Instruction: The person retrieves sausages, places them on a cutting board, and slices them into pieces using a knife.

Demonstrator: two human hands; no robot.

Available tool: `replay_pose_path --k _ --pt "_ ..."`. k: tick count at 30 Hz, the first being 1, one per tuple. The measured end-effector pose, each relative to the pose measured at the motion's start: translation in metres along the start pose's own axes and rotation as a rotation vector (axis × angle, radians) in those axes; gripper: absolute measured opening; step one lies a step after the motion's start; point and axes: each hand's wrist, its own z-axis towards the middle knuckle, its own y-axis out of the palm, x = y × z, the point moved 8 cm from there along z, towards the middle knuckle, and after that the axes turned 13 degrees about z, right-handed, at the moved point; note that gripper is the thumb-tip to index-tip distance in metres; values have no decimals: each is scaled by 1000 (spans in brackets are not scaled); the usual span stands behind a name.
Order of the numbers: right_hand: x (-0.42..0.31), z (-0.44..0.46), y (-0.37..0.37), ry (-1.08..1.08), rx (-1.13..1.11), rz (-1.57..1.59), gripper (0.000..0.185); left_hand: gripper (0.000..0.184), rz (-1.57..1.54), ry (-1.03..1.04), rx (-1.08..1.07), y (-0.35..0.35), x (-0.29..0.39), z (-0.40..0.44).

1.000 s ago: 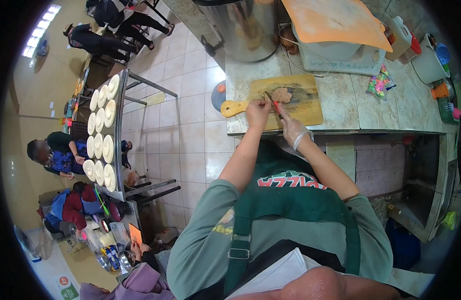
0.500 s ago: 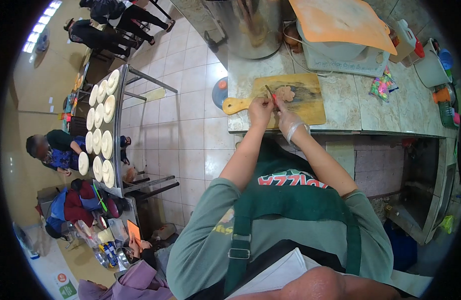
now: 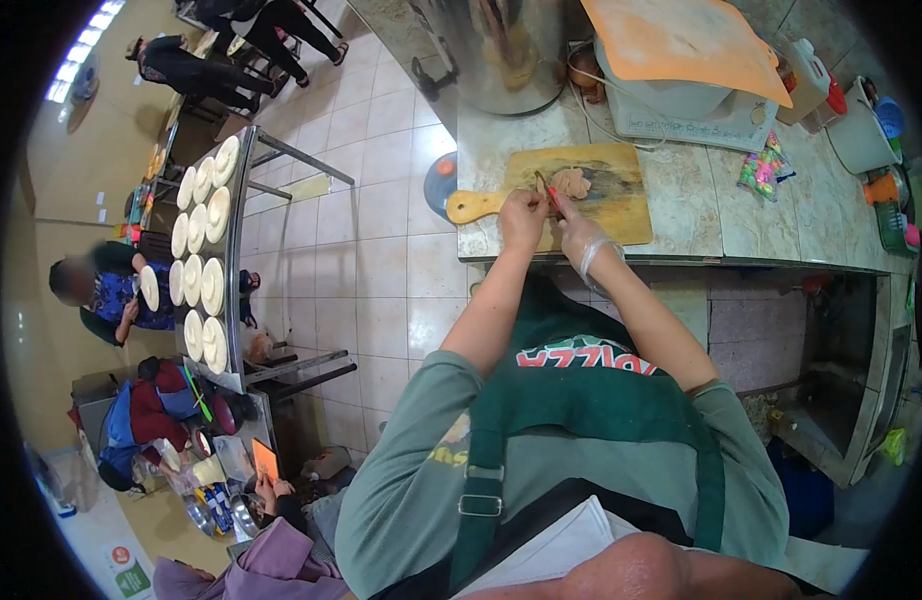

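Observation:
A wooden cutting board (image 3: 621,215) with a round-ended handle lies on the tiled counter. On it sits a small pile of pinkish-brown food pieces (image 3: 573,183), perhaps meat. My right hand (image 3: 583,240), in a clear plastic glove, is closed round a red-handled knife (image 3: 554,196). Its dark, narrow blade points up and to the left, beside the pile. My left hand (image 3: 522,217) is bare and pinched closed right by the blade, over the board's left part. What its fingertips hold is too small to name.
Behind the board stand a large metal pot (image 3: 511,60) and a white appliance (image 3: 671,110) under an orange sheet (image 3: 681,40). A colourful packet (image 3: 763,175) lies to the right. At left, a metal table (image 3: 236,250) carries several flat dough rounds; a person (image 3: 131,300) stands beyond it.
My right hand has drawn slightly down, and the knife with it. My left hand has barely moved. The person beyond the metal table has lifted a dough round away from it.

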Motion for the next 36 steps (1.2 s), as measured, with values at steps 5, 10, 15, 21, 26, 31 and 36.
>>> replay_pose_path --k 5,10,15,21,26,31,36 --pt "7 12 1 -146 34 71 45 14 -26 -31 -22 2 -3 0" --pt "-7 -7 -5 -64 -5 16 46 13 -28 -28 -13 1 -3 -1" --pt "9 -10 4 11 -65 -81 55 12 -14 -21 -22 2 -2 -1" --pt "41 -13 13 -131 -8 -69 54 13 -40 -47 2 -1 -2 -3" --pt "37 -40 -6 -34 -73 -42 49 11 -14 -47 22 -2 1 -3" --pt "72 -47 -20 -63 -123 339 48 27 -135 -127 3 -6 13 3" --pt "74 -79 -67 107 -19 819 47 44 237 159 -21 15 41 14"
